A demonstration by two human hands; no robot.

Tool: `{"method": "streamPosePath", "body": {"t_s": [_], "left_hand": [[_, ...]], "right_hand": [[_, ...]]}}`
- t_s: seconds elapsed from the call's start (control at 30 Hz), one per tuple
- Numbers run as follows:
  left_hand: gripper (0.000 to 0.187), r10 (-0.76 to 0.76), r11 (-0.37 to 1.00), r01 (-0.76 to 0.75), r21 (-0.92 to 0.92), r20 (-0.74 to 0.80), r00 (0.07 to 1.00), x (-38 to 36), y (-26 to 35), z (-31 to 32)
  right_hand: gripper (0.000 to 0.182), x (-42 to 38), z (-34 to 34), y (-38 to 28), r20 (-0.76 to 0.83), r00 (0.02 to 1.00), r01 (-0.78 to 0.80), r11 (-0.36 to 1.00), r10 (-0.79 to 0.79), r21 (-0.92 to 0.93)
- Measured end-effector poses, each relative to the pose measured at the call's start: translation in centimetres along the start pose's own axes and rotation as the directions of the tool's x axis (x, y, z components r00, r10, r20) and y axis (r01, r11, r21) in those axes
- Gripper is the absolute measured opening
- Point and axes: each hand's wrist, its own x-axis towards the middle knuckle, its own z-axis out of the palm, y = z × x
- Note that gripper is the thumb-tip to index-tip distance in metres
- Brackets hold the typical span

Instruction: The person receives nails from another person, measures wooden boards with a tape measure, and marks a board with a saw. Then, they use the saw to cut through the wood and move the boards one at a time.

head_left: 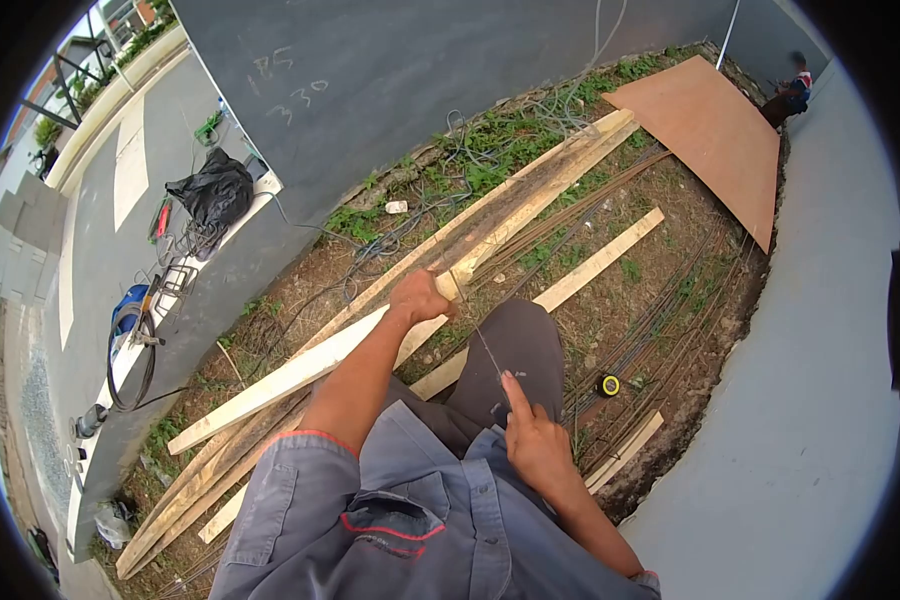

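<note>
My left hand (420,297) is closed on a pale wooden board (280,385), near the board's upper end, which lies across longer planks (530,205). Below and to the right, my right hand (532,430) has its fingers wrapped round the handle of a thin saw, its index finger stretched along it. The narrow saw blade (486,345) runs up from that hand over my knee toward the board's end by my left hand. Most of the handle is hidden by my fingers.
A yellow-and-black tape measure (607,385) lies on rods at the right. A brown plywood sheet (710,140) is at the upper right, with a person (792,92) beyond it. Cables (370,250), a black bag (215,190) and a low wall (200,290) are at the left.
</note>
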Motion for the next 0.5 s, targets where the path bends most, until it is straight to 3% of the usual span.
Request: {"method": "streamPosePath", "body": {"t_s": [0.03,0.1,0.2,0.37,0.5], "left_hand": [[0.059,0.013,1.0,-0.013,0.009,-0.008,1.0,0.0,-0.1,0.3],[0.058,0.036,0.999,-0.035,0.018,-0.033,0.999,0.4,0.7,-0.1],[0.055,0.051,0.999,-0.051,-0.013,-0.02,0.999,0.4,0.3,-0.8],[0.05,0.054,0.998,-0.056,-0.021,-0.077,0.996,0.1,-0.1,0.1],[0.049,0.063,0.998,-0.062,0.009,-0.065,0.996,0.2,1.3,-0.3]], "right_hand": [[0.062,2.0,1.4,0.1,-0.002,1.0,-0.013,1.0,0.013,0.011],[0.065,10.4,4.1,0.7,-0.159,0.984,0.08,0.997,-0.079,-0.002],[0.063,11.4,2.6,-0.9,-0.098,0.994,0.051,0.999,-0.051,-0.004],[0.063,-2.1,-1.6,-1.5,0.061,0.995,-0.073,0.997,0.075,-0.029],[0.063,10.6,2.6,-0.4,-0.108,0.994,0.031,0.999,-0.034,-0.029]]}}
